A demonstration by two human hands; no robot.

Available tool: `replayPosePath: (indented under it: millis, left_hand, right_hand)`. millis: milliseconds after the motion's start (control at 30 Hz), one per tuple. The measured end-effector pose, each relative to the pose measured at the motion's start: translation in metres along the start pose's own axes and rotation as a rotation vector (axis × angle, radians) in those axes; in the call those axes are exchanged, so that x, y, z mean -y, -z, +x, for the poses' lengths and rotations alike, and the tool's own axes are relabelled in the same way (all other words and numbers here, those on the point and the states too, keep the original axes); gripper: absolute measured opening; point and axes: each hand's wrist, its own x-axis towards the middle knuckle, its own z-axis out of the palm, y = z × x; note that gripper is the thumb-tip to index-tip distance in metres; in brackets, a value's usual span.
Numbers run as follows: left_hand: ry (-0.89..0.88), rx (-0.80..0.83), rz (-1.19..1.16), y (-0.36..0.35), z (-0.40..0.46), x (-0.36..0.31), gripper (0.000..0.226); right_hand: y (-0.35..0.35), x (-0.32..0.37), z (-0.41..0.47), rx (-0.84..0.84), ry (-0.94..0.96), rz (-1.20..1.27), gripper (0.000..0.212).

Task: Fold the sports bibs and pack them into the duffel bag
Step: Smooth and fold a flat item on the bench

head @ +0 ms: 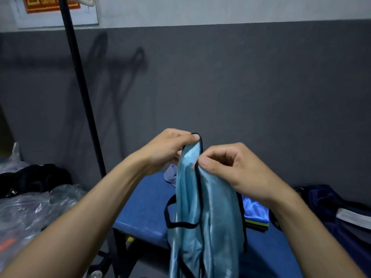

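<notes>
In the lower middle of the frame a light blue bib [202, 213] with black edging hangs in the air, its long axis nearly vertical, from the two hands down to the bottom edge of the picture. The left hand [166, 151] grips the top of one shoulder strap, its fingers [188, 136] curled and clamped on the black trim. The right hand [230, 169] pinches the edging just beside it and a little lower, thumb against curled fingers. The two hands are close together, almost touching, and both are at the upper end of the bib, so the cloth lies below the fingers and no hand is near the lower hem. In the writer's judgement the fold depends on this: the hands probably must bring the straps together and then lay the bib down on the bench [144, 207], which is under and behind the hanging cloth.

On the blue bench, at the right of the bib, there is a small stack of folded bibs [256, 215], blue on top with yellow-green and dark edges below. Further right lies a dark navy bag [329, 203], probably the duffel; whether it is open and what it contains cannot be told. A crumpled bluish cloth [170, 175] lies behind the hands. At the left are clear plastic wrapping [30, 209] and a black heap [34, 177], and a black pole [80, 81] rises before the grey wall.
</notes>
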Motion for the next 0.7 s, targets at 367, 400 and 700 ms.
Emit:
replayPosePath:
  millis: [367, 400, 700]
  left_hand:
    - [-0.249, 0.064, 0.358, 0.015, -0.009, -0.053, 0.027]
    - [-0.248, 0.073, 0.366, 0.016, -0.010, -0.054, 0.027]
    - [-0.364, -0.027, 0.402, 0.027, -0.014, -0.037, 0.007]
  right_hand:
    - [-0.008, -0.005, 0.027, -0.338, 0.049, -0.096, 0.013]
    - [-0.005, -0.003, 0.028, -0.295, 0.051, -0.041, 0.014]
    - [0.031, 0.012, 0.038, 0.018, -0.144, 0.060, 0.027]
